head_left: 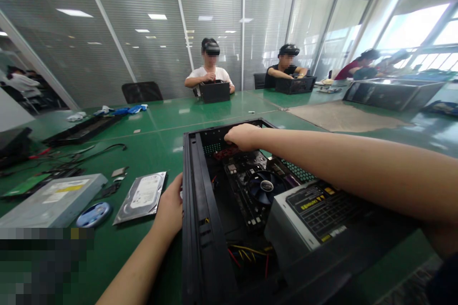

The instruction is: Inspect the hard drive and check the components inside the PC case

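Note:
A black computer case [193, 228] lies open on the green table right in front of me. My left hand [170, 207] rests against its left outer side, with the fingers hidden by the case. Reaching across from the right, my right hand [244, 137] is inside the far end of the case, its fingers curled. What they hold, if anything, is hidden. Below that hand sits a motherboard [234, 169] with a dark CPU fan [266, 186] on it. A power supply [296, 214] fills the near right corner, and yellow and red wires [246, 250] lie beside it.
Left of the case are a hard drive [145, 195], an optical drive [60, 195], a blue round object [93, 214], loose cables [103, 150] and a black panel [84, 128]. Across the table [168, 121], two people work at cases [215, 92]. Brown cardboard [343, 115] lies right.

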{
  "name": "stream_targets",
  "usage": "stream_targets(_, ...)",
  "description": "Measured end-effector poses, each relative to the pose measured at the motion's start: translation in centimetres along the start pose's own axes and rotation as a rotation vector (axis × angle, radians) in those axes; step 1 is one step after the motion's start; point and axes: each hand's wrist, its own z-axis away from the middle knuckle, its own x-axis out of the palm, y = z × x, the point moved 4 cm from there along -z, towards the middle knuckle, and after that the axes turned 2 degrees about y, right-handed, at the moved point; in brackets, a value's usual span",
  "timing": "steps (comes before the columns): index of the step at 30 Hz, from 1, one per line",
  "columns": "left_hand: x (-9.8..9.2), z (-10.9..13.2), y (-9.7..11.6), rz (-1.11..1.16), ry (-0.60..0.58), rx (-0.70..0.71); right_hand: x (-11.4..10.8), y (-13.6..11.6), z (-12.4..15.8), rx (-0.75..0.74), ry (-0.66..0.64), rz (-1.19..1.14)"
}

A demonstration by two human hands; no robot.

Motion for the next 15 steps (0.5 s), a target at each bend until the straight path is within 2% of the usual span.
stream_targets(7, 0.12, 0.04, -0.49, -0.012, 0.002, -0.010, 0.54, 0.41, 0.20, 0.055, -0.078, 0.012)
stream_targets(15, 0.00, 0.10, -0.69, -0.014, 0.045, -0.044, 0.54, 0.49, -0.22, 0.113, -0.071, 0.082)
